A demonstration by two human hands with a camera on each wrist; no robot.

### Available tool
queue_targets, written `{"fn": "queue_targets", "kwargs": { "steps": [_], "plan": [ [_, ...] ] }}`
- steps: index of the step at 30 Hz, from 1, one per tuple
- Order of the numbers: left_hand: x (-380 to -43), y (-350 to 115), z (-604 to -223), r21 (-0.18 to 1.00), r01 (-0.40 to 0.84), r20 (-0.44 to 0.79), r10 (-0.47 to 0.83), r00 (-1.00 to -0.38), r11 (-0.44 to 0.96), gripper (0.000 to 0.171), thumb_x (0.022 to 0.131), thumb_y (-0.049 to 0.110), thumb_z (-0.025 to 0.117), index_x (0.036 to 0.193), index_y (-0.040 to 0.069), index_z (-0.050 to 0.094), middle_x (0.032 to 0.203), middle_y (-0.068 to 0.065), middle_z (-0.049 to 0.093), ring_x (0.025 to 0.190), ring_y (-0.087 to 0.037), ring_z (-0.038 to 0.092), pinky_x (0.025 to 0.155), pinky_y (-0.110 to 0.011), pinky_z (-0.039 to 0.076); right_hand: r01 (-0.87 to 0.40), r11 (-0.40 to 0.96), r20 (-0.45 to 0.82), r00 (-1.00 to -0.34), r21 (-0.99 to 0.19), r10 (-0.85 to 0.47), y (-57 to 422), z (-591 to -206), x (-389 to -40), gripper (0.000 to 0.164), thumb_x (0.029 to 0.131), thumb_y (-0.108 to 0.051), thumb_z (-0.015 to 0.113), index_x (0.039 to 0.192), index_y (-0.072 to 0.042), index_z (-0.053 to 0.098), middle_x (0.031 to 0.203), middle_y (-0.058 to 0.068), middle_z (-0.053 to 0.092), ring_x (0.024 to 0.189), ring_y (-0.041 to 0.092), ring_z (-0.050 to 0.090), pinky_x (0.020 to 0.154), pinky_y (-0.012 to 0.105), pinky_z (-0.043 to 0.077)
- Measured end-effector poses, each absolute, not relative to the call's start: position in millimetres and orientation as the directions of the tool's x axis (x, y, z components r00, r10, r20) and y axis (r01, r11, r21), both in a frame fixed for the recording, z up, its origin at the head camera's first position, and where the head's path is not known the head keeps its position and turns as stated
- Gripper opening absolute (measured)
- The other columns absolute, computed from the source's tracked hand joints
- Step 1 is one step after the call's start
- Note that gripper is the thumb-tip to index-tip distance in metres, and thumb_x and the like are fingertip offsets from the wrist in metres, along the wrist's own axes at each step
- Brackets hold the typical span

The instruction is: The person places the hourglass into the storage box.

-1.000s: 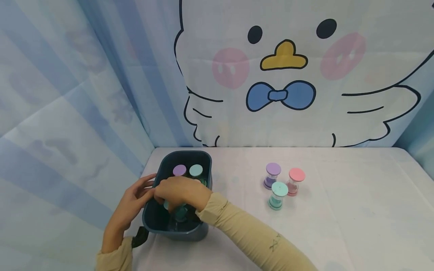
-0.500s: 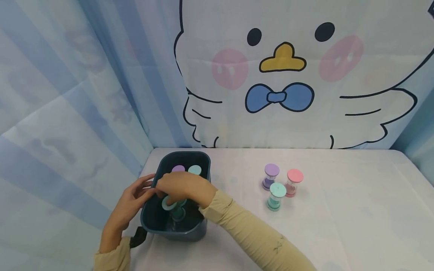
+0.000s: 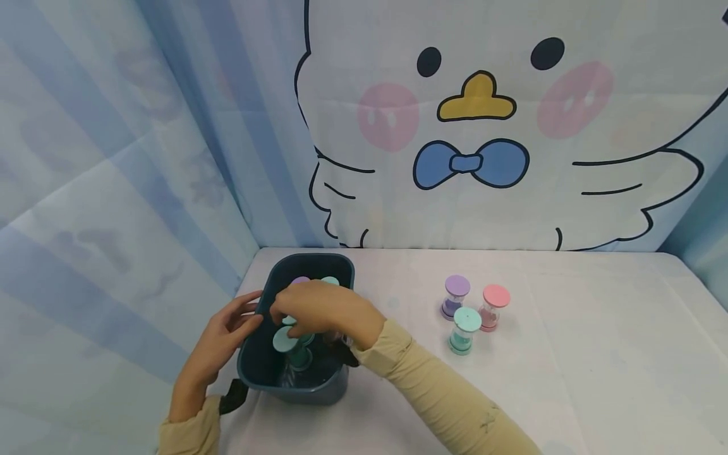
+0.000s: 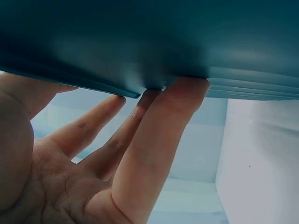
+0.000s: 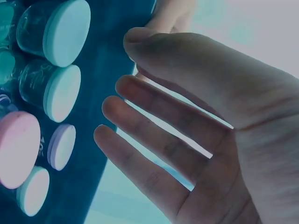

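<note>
A dark teal bin (image 3: 318,397) stands at the table's left with several sand timers inside. In the head view, a mint sand timer (image 3: 285,340) stands in its near part, slightly tilted. My right hand (image 3: 324,309) is over the bin; its fingers are extended and hold nothing in the right wrist view. That view also shows a pink-capped sand timer (image 5: 19,150) and a lilac-capped sand timer (image 5: 62,147) among mint-capped ones. My left hand (image 3: 218,341) touches the bin's left side, its fingertips (image 4: 194,86) against the outer wall and its thumb at the rim.
Right of the bin, a purple sand timer (image 3: 457,294), a pink sand timer (image 3: 496,297) and a mint sand timer (image 3: 466,321) stand in a cluster on the white table (image 3: 597,354). A cartoon-print curtain (image 3: 466,215) hangs behind, and another cloth borders the left.
My right hand has let go of the mint sand timer in the near part of the bin and risen slightly to the right. My left hand stays at the bin's side.
</note>
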State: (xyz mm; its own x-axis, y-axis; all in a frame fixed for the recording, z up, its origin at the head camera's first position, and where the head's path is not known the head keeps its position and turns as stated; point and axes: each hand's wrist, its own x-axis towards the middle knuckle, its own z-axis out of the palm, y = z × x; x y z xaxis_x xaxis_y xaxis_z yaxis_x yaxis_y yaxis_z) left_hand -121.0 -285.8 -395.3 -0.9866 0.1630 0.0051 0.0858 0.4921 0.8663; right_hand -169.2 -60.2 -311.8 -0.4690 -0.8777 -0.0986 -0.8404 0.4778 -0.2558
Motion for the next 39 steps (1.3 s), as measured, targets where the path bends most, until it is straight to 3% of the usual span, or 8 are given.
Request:
{"fn": "queue_targets", "kwargs": {
  "steps": [2,8,14,19,23,26,31,39],
  "plan": [
    [-121,-286,-395,0.865,0.085,0.006,0.16,-0.987,0.495,0.055,0.104,0.031,0.054,0.153,0.014,0.037,0.146,-0.019,0.047,0.129,-0.04,0.051,0.088,-0.041,0.049,-0.839,0.479,-0.085,-0.475,-0.257,-0.876,-55,-311,-168,0.025,0.092,-0.023,0.074,0.116,-0.016,0.073,0.114,-0.006,0.071,0.1,0.006,0.064,0.085,0.017,0.051],
    [-121,-285,-395,0.864,0.085,0.01,0.151,-0.988,0.496,0.055,0.103,0.032,0.055,0.153,0.014,0.038,0.145,-0.02,0.049,0.129,-0.04,0.052,0.095,-0.052,0.048,-0.852,0.473,-0.029,-0.479,-0.222,-0.877,-39,-308,-164,0.026,0.09,-0.026,0.075,0.115,-0.019,0.074,0.11,-0.008,0.069,0.093,0.003,0.063,0.08,0.016,0.05],
    [-121,-285,-392,0.861,0.075,0.006,0.136,-0.991,0.504,0.054,0.103,0.032,0.055,0.152,0.015,0.04,0.144,-0.018,0.05,0.128,-0.038,0.053,0.09,-0.04,0.05,-0.853,0.468,0.034,-0.488,-0.231,-0.872,-23,-305,-163,0.019,0.089,-0.025,0.076,0.107,-0.018,0.075,0.09,-0.013,0.066,0.079,0.002,0.057,0.073,0.016,0.048],
    [-122,-282,-390,0.877,0.055,-0.006,0.125,-0.992,0.478,0.054,0.102,0.033,0.057,0.151,0.015,0.042,0.145,-0.016,0.05,0.128,-0.035,0.053,0.09,-0.039,0.05,-0.841,0.488,0.045,-0.51,-0.232,-0.859,-9,-302,-162,0.023,0.091,-0.023,0.074,0.113,-0.016,0.073,0.103,-0.007,0.069,0.095,0.008,0.06,0.086,0.022,0.051],
    [-121,-283,-392,0.885,0.048,-0.009,0.12,-0.993,0.464,0.054,0.102,0.033,0.057,0.15,0.014,0.042,0.145,-0.016,0.049,0.119,-0.008,0.059,0.088,-0.036,0.052,-0.818,0.507,0.041,-0.536,-0.272,-0.843,0,-301,-160,0.031,0.092,-0.02,0.073,0.122,-0.014,0.069,0.116,-0.001,0.068,0.107,0.013,0.06,0.096,0.029,0.051],
    [-122,-284,-391,0.883,0.05,-0.006,0.118,-0.993,0.467,0.053,0.103,0.033,0.056,0.15,0.014,0.042,0.146,-0.017,0.049,0.11,0.007,0.056,0.084,-0.032,0.053,-0.81,0.518,0.05,-0.55,-0.275,-0.833,7,-301,-158,0.033,0.091,-0.02,0.074,0.124,-0.014,0.069,0.119,0.001,0.068,0.11,0.015,0.06,0.097,0.031,0.051],
    [-122,-284,-391,0.873,0.052,-0.002,0.11,-0.994,0.484,0.054,0.103,0.035,0.056,0.15,0.015,0.042,0.146,-0.018,0.05,0.116,-0.003,0.058,0.084,-0.033,0.052,-0.807,0.526,0.084,-0.564,-0.269,-0.822,21,-300,-154,0.033,0.089,-0.02,0.076,0.12,-0.011,0.07,0.113,0.002,0.068,0.103,0.015,0.06,0.093,0.03,0.052],
    [-120,-285,-394,0.875,0.049,-0.005,0.11,-0.994,0.481,0.053,0.102,0.035,0.056,0.15,0.016,0.043,0.145,-0.017,0.051,0.111,0.007,0.056,0.085,-0.035,0.052,-0.789,0.552,0.119,-0.596,-0.269,-0.794,43,-306,-153,0.032,0.089,-0.019,0.077,0.118,-0.01,0.07,0.109,0.002,0.068,0.101,0.015,0.062,0.091,0.03,0.053]
  ]
}}
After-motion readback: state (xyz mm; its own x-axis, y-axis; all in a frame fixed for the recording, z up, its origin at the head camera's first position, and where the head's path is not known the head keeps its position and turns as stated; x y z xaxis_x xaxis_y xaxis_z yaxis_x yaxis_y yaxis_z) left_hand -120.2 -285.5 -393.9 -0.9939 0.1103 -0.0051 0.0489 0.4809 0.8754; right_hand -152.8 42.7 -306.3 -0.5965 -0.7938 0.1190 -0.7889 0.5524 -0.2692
